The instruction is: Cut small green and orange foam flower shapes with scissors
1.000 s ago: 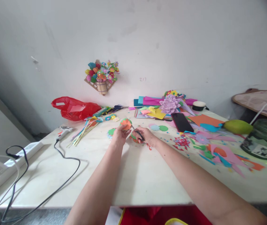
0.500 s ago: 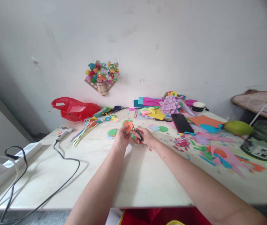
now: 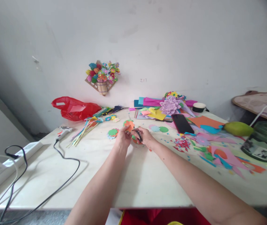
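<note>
Left hand (image 3: 124,136) shifts away from the green-topped stack (image 3: 112,132), nearer the right hand (image 3: 145,137).
No longer overlapping the stack's edge in view, it sits farther to the right of it, and the orange piece (image 3: 129,125) moves along, showing more of its scalloped outline; the scissors (image 3: 138,135), also right of the stack, point more steeply away.

Place: craft workspace
Counter (image 3: 147,187): glue gun (image 3: 63,133), nine o'clock; coloured scraps (image 3: 231,156), four o'clock
Wall (image 3: 133,40): flower basket (image 3: 102,88), ten o'clock
</note>
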Tool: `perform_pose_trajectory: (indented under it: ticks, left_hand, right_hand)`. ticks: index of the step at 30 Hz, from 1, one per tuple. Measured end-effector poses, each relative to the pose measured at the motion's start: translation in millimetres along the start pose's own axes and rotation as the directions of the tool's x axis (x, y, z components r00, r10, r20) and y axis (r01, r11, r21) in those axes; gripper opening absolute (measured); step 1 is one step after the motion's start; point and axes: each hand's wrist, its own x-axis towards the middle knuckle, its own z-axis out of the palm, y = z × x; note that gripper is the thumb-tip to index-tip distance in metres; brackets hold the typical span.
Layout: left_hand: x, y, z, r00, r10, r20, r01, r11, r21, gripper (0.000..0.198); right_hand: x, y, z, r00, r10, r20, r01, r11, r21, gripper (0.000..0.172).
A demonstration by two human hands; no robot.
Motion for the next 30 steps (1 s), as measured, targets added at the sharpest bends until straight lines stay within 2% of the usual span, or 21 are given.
perform_pose_trajectory:
  ticks: [18,30]
  left_hand:
    - [0.9,3.2,-0.8,1.000,0.010,0.003,-0.010,1.000,0.014,0.011]
    - [4.6,4.8,-3.5,0.999,0.032,-0.002,-0.032,0.999,0.039,0.011]
  right_hand:
    - [1.3,0.4,-1.1,1.000,0.015,-0.017,-0.016,0.997,-0.082,0.030]
    - [1.3,0.5,-1.3,1.000,0.015,-0.002,-0.015,0.998,-0.063,0.028]
